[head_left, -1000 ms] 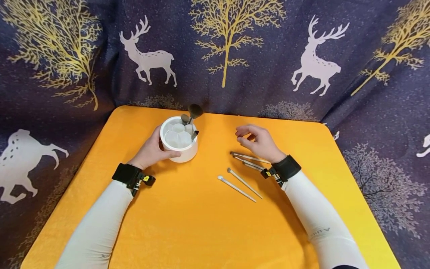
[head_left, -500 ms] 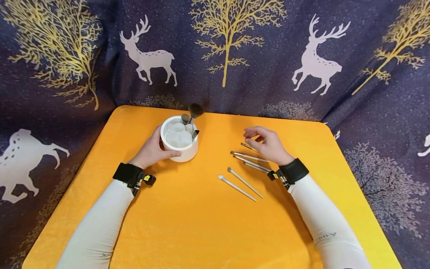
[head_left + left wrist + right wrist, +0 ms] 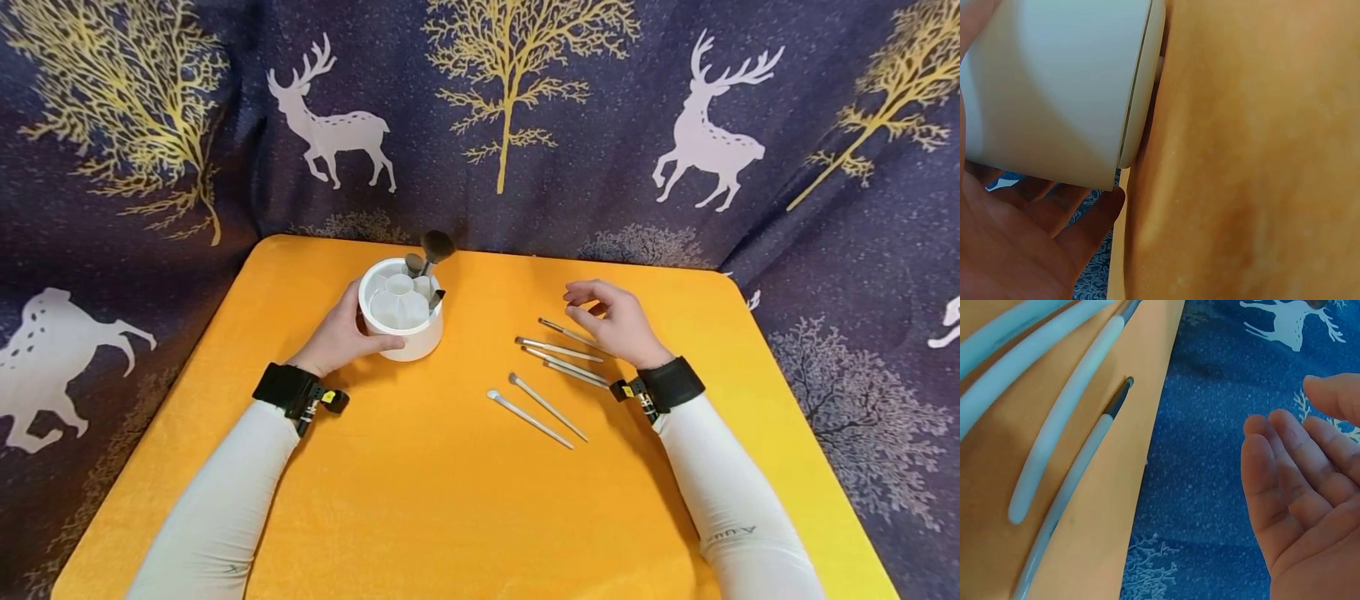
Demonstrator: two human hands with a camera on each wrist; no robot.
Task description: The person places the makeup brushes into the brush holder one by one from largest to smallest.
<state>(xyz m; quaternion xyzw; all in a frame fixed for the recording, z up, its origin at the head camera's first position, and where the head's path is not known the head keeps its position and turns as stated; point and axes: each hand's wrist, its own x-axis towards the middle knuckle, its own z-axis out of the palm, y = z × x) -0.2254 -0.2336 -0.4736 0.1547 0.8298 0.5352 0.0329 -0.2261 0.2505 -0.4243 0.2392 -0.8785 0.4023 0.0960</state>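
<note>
My left hand [image 3: 337, 337] grips the side of a round white brush holder [image 3: 412, 343], thumb at the front and fingers round its far side. The holder stands on the table, its inside split into petal-like compartments. A large dark makeup brush [image 3: 437, 247] and two smaller ones lean in its right part. To the right, my right hand [image 3: 618, 323] hovers with relaxed fingers and holds nothing, as the right wrist view confirms. Just left of it lies a thin makeup brush [image 3: 567, 332], dark tip pointing away; in the right wrist view this brush [image 3: 1079, 462] lies apart from the fingers.
Several more pale-handled brushes [image 3: 558, 350] lie side by side below the right hand. Nearer the middle are two others, one a white-tipped brush [image 3: 528, 419]. A yellow-orange cloth covers the table [image 3: 420, 500]. Behind hangs a dark curtain [image 3: 465, 208] with deer and trees.
My right hand has moved right, away from the holder, uncovering the thin brush that lay beneath it. My left hand and the holder have stayed in place.
</note>
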